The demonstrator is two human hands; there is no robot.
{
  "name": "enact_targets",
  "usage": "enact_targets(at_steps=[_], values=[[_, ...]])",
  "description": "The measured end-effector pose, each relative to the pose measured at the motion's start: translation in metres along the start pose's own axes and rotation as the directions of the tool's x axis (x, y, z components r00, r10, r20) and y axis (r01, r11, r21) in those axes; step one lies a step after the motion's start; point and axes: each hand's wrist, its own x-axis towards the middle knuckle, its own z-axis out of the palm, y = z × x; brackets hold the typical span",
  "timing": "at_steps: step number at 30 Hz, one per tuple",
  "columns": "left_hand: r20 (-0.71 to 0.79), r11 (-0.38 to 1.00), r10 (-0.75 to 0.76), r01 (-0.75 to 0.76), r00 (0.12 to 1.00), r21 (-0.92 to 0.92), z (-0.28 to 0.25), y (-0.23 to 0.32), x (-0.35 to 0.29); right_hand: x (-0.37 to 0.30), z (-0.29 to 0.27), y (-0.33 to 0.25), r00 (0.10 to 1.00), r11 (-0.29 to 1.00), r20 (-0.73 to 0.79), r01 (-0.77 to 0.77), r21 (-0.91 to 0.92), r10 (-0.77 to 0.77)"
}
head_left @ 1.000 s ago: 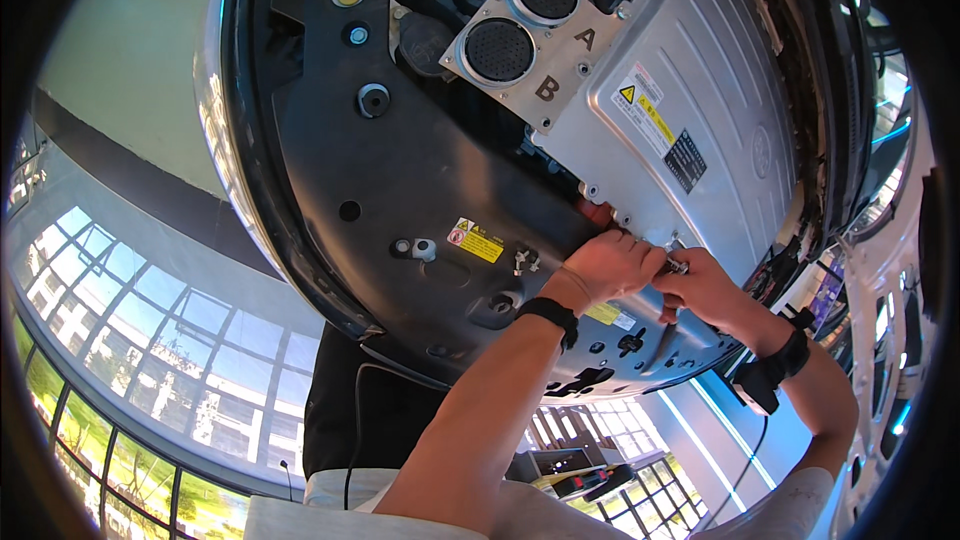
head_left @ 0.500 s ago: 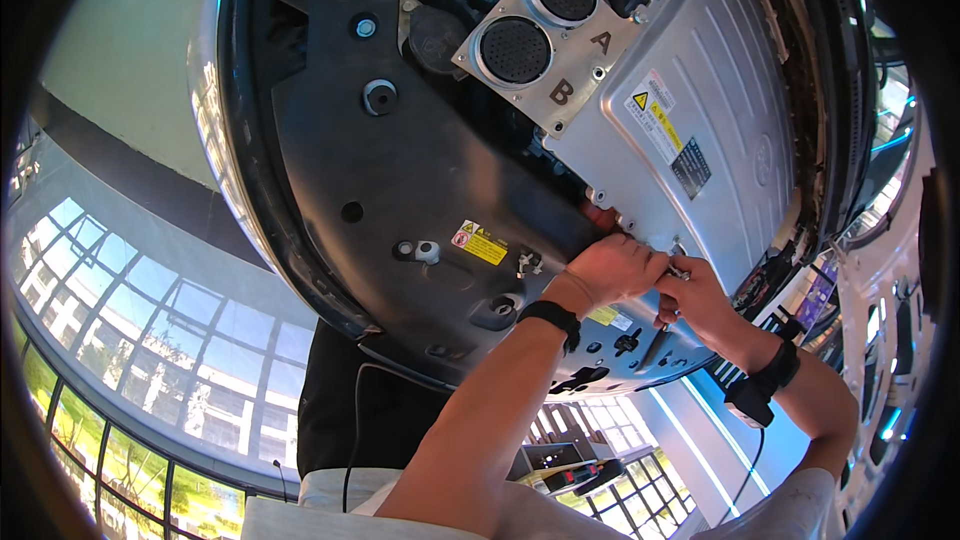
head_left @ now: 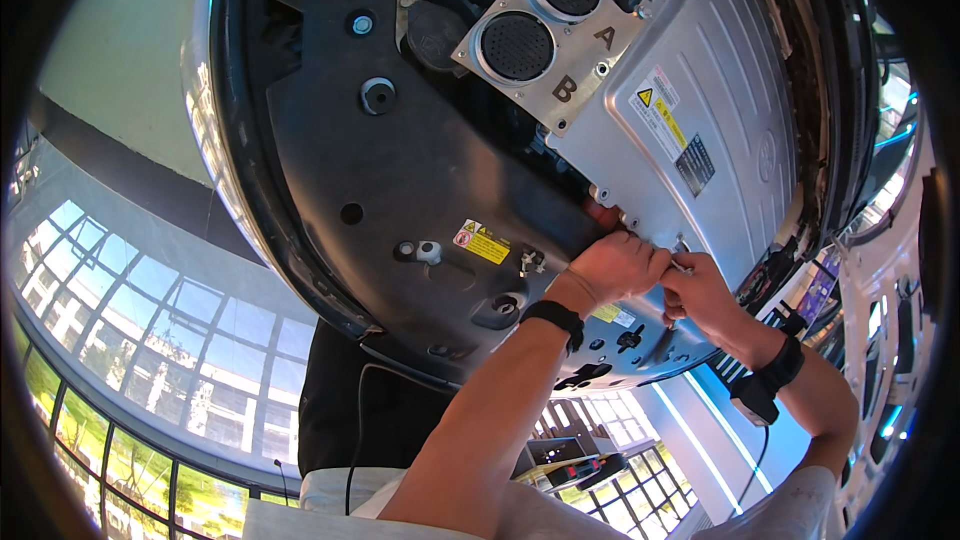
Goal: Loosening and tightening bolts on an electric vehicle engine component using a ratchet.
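1. Fingers of the right hand [head_left: 702, 292] are closed around a small shiny metal piece [head_left: 683, 265], and there it sits, right between the two hands!
2. Left hand [head_left: 622, 268] is curled in tight just beside it; its fingertips are hidden, so I cannot tell whether they grip anything.
3. Both hands are at the lower edge of the silver cover [head_left: 735, 160], a red part [head_left: 600, 215] showing just above the left knuckles.
4. Off to the left spreads the black panel [head_left: 400, 170], yellow label [head_left: 487, 247] and all.
5. Up top, two round black vents [head_left: 516, 46] on a metal plate [head_left: 580, 58].
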Motion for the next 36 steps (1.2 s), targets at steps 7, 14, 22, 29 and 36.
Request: enact_targets(at_steps=[7,14,22,29,36], values=[[-0.044,1.0,-0.006,0.007,0.999,0.029,0.001,-0.001,0.0,0.011,-0.015,0.006,0.615,-0.365,0.5,0.343,-0.866,-0.61],[-0.039,1.0,-0.013,0.013,0.999,0.006,0.001,0.001,0.001,0.011,-0.007,0.006,0.998,0.95,-0.01,0.054,-0.308,-0.06],[-0.06,0.999,0.014,-0.011,0.998,0.053,0.0,-0.002,0.001,0.003,-0.002,-0.012,0.841,-0.202,0.317,0.251,-0.947,-0.438],[-0.025,0.999,-0.042,0.042,0.999,0.007,0.001,0.0,0.001,0.009,-0.002,0.009,0.854,0.594,0.021,0.379,-0.71,-0.519],[-0.041,0.999,-0.034,0.035,0.999,0.01,0.0,0.0,0.001,0.006,-0.008,-0.011,0.801,0.086,0.252,0.352,-0.932,-0.544]])
